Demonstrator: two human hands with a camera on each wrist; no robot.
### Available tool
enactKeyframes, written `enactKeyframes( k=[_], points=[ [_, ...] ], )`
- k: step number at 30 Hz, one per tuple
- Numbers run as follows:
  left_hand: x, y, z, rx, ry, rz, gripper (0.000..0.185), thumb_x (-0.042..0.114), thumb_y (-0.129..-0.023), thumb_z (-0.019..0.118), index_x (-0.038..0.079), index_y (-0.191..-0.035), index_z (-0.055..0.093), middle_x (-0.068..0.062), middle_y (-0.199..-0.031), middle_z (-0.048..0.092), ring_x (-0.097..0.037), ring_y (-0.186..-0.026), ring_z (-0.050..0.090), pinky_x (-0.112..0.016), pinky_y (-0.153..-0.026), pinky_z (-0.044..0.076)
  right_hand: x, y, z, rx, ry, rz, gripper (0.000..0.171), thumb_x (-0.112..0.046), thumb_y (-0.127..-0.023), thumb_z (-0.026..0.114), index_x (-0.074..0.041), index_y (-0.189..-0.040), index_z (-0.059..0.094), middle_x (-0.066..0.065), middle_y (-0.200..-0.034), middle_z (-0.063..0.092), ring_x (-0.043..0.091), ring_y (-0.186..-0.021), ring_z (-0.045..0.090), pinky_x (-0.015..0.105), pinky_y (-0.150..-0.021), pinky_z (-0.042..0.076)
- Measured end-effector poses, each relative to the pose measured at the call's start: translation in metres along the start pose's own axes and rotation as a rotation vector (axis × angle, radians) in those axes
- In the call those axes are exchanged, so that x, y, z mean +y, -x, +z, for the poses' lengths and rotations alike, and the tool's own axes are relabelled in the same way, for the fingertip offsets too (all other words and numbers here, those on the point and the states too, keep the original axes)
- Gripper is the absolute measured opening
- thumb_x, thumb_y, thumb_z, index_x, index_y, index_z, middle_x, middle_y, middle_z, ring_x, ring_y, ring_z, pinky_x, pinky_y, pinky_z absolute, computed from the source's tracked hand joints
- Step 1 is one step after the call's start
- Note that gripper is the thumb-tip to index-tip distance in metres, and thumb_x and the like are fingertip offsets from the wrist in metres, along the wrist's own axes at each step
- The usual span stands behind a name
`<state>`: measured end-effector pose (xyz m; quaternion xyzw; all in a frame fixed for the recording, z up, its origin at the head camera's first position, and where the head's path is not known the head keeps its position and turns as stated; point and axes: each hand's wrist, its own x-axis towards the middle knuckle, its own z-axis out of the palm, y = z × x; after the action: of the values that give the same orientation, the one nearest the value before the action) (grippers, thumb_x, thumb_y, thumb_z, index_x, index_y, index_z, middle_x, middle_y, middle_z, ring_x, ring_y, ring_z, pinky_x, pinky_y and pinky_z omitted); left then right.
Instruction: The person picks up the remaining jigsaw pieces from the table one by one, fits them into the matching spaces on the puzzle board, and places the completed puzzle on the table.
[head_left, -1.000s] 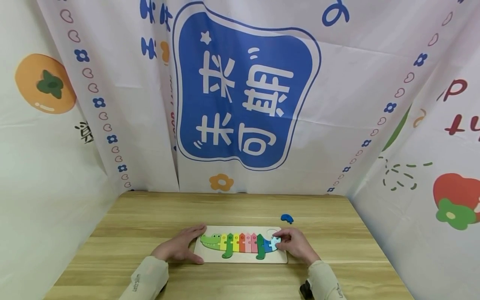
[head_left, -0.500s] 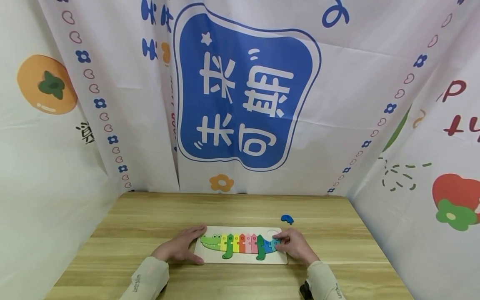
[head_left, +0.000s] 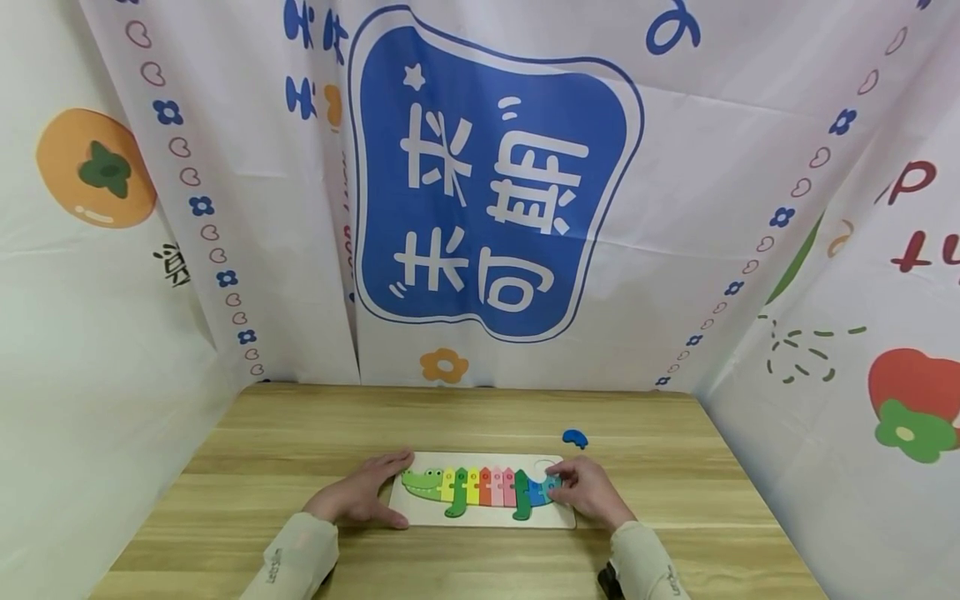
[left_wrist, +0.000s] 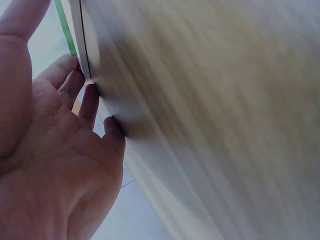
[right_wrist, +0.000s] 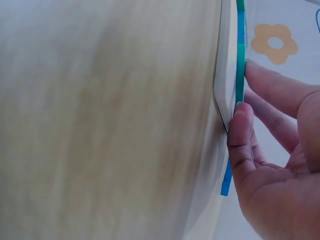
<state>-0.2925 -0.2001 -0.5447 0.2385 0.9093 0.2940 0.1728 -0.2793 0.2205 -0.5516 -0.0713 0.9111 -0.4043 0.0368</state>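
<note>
A pale wooden puzzle board [head_left: 480,518] lies on the table, with a crocodile made of coloured pieces [head_left: 486,487] in it. My left hand [head_left: 358,493] steadies the board's left end, thumb at the near corner and extended fingers at the far corner. In the left wrist view, the fingertips touch the board's edge [left_wrist: 82,37]. My right hand [head_left: 591,492] pinches a teal-blue puzzle piece [head_left: 551,483] between thumb and index finger, beside the blue piece near the tail. The right wrist view shows this teal piece [right_wrist: 240,70] edge-on over the board; fingertips partly hide it.
A loose dark blue curved piece [head_left: 575,438] lies on the wooden table [head_left: 337,421], just beyond the board's far right corner. An outlined tail recess [head_left: 545,467] shows at the board's upper right. A printed cloth [head_left: 495,358] hangs behind the table.
The piece in my right hand has gone from tilted, catching pale light, to lying flatter beside the blue piece. My left hand and the loose dark blue piece stay where they were.
</note>
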Motion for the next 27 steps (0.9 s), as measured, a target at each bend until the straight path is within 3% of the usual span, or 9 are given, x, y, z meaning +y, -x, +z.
enactKeyframes(
  k=[13, 27],
  points=[
    [0.0039, 0.0008, -0.0009, -0.007, 0.009, -0.021, 0.107, 0.042, -0.079, 0.09, 0.004, -0.161, 0.033, -0.02, -0.17, 0.025, -0.051, -0.154, 0.02, -0.071, -0.12, 0.024, -0.0013, -0.0005, 0.0036, 0.036, -0.016, 0.081, 0.02, -0.007, -0.089, 0.081, -0.008, -0.109, 0.077, 0.005, -0.097, 0.065, 0.018, -0.084, 0.055, 0.033, -0.076, 0.052],
    [-0.002, -0.0014, -0.0001, -0.011, 0.001, -0.017, 0.11, 0.044, -0.078, 0.09, 0.004, -0.162, 0.032, -0.02, -0.17, 0.025, -0.051, -0.154, 0.02, -0.071, -0.119, 0.025, -0.0009, 0.0006, -0.0014, 0.028, -0.038, 0.07, 0.025, -0.008, -0.088, 0.082, -0.006, -0.113, 0.075, 0.006, -0.096, 0.063, 0.018, -0.084, 0.055, 0.032, -0.075, 0.051]
  ],
)
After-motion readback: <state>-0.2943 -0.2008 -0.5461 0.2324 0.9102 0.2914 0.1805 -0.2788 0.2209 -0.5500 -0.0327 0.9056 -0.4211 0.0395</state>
